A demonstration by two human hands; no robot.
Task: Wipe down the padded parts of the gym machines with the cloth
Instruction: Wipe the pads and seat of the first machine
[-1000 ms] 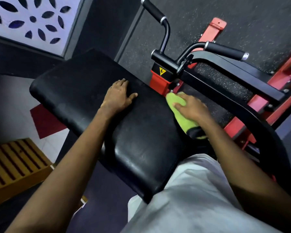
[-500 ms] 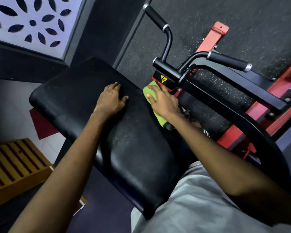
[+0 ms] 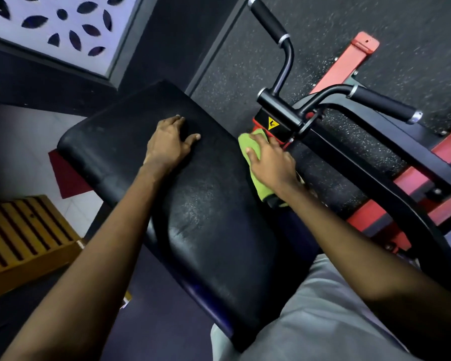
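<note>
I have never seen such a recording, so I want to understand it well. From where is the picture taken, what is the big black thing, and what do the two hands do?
The camera is worn on the person's head and looks down, so the two arms you see are the person's own. The big black thing is the pad of a gym machine. Beyond it stand black handles and a red frame. The left hand lies flat on top of the pad and holds nothing. The right hand presses a green cloth against the pad's right edge, just below a yellow warning sticker. At the lower left, a slatted wooden box stands on the floor.
</note>
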